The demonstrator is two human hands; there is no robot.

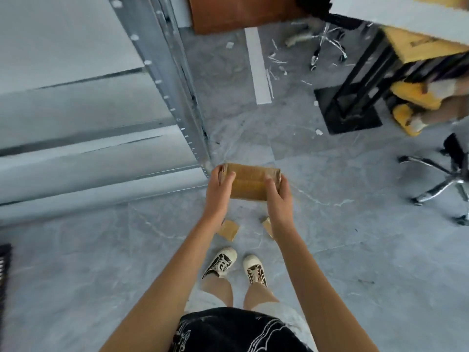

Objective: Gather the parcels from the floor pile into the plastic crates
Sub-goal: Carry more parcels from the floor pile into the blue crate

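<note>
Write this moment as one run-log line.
held: cardboard parcel | left hand: grips left end | right hand: grips right end | crate: not visible

Shelving (pixel 83 102): smeared, cut off at left edge.
Right cardboard scrap (pixel 267 226): half hidden behind right forearm.
Dark grid thing (pixel 3 273): clipped, can't identify.

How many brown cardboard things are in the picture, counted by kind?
Brown rectangular cardboard parcel, held by left hand and right hand: 1
Small brown cardboard pieces on the grey floor: 2
Total: 3
</note>
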